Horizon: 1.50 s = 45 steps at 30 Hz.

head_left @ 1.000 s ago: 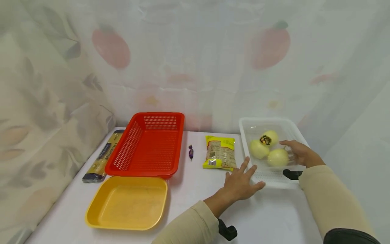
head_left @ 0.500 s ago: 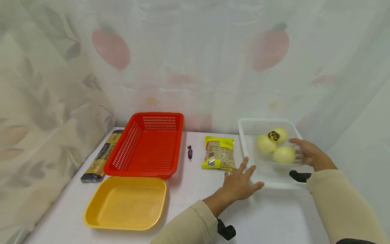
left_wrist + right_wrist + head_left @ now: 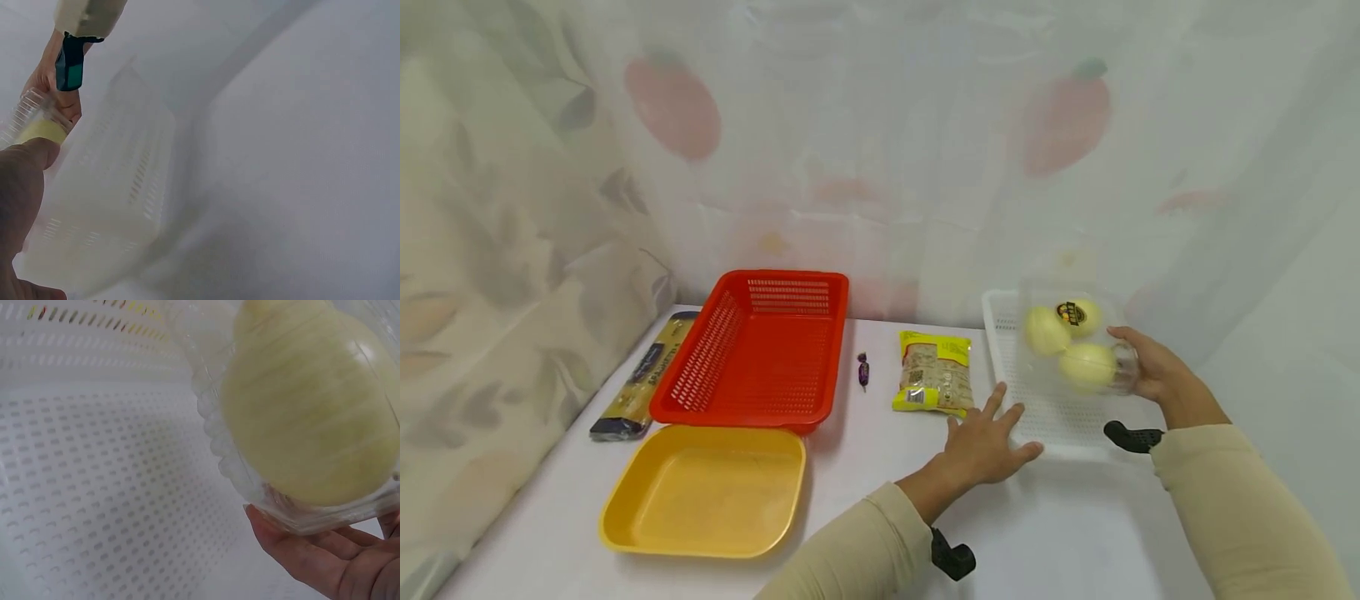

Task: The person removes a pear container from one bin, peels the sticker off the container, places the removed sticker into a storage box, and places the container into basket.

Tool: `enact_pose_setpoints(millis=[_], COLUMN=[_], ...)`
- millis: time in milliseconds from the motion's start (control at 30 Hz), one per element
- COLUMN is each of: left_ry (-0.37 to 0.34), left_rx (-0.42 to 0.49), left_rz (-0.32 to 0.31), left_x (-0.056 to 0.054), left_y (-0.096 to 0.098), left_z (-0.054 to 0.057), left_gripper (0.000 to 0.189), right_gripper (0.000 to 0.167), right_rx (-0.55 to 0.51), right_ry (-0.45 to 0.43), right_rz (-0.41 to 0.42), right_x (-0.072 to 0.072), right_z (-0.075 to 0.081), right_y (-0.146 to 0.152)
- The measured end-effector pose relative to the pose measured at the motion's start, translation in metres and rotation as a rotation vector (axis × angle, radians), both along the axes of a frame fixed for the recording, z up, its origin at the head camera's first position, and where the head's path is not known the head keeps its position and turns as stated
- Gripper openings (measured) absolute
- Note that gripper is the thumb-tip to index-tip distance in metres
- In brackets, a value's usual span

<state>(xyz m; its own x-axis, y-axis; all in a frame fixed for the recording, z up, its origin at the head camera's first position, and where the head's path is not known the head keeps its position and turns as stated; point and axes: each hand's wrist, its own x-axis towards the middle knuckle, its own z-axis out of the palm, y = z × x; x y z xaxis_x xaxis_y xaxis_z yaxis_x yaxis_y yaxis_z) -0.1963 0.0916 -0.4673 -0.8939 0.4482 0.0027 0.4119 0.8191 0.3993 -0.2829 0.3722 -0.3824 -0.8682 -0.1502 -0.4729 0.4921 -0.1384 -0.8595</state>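
Note:
My right hand [image 3: 1167, 373] grips the right end of a clear plastic box [image 3: 215, 419] of pale yellow round fruit [image 3: 1088, 367] with a dark round label. In the head view the box is raised over the white perforated basket [image 3: 1052, 425]; the right wrist view shows it apart from the basket floor, thumb on one side and fingers beneath. My left hand [image 3: 981, 446] has its fingers spread at the basket's near left corner, with fingertips on or close to the rim. Whether it presses there I cannot tell.
A yellow-labelled food packet [image 3: 932, 372] lies left of the white basket, with a purple-wrapped candy [image 3: 863, 372] beside it. Further left stand a red basket [image 3: 760, 367] and a yellow tray [image 3: 703, 492]. A long spaghetti pack [image 3: 643, 379] lies by the left curtain.
My right hand has lifted the box of fruit from inside the white basket, first shifting right, then rising and moving slightly left. My left hand stays at the basket's corner.

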Motion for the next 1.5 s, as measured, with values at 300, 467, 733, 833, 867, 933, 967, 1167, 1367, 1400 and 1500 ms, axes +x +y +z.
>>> enact_pose_setpoints(millis=[300,467,733,833,867,933,967,1167,1367,1400,1500], left_ry=[-0.090,-0.197,-0.313,-0.376,-0.407,-0.473,-0.514,-0.686,-0.792,-0.813,-0.854], left_rx=[0.089,0.209,0.513,0.623,0.664,0.753,0.806,0.987,1.033,1.040,1.048], left_rz=[-0.005,-0.024,-0.033,0.027,0.052,0.105,0.126,0.235,0.236,0.236,0.238], left_x=[-0.005,-0.014,-0.034,-0.038,-0.040,-0.043,-0.045,-0.058,-0.070,-0.072,-0.076], left_y=[-0.004,-0.009,-0.023,-0.028,-0.029,-0.030,-0.029,-0.028,-0.033,-0.034,-0.035], left_z=[0.006,0.019,0.044,0.056,0.060,0.070,0.075,0.105,0.117,0.118,0.122], left_gripper=[0.076,0.082,0.084,0.085,0.086,0.088,0.089,0.099,0.104,0.104,0.099], right_gripper=[0.095,0.096,0.088,0.090,0.091,0.091,0.091,0.090,0.081,0.075,0.056], right_rx=[-0.079,-0.075,-0.098,-0.096,-0.097,-0.103,-0.108,-0.104,-0.088,-0.085,-0.084], right_ry=[-0.029,-0.010,0.031,0.043,0.045,0.052,0.054,0.073,0.092,0.093,0.100], right_rz=[0.025,0.020,0.075,0.080,0.080,0.081,0.081,0.086,0.092,0.093,0.094], right_x=[0.003,0.009,0.016,0.019,0.020,0.023,0.024,0.032,0.039,0.040,0.043], right_z=[0.013,0.019,0.029,0.032,0.033,0.035,0.036,0.042,0.046,0.047,0.050], right_y=[-0.006,-0.007,-0.010,-0.012,-0.012,-0.014,-0.015,-0.022,-0.031,-0.032,-0.039])
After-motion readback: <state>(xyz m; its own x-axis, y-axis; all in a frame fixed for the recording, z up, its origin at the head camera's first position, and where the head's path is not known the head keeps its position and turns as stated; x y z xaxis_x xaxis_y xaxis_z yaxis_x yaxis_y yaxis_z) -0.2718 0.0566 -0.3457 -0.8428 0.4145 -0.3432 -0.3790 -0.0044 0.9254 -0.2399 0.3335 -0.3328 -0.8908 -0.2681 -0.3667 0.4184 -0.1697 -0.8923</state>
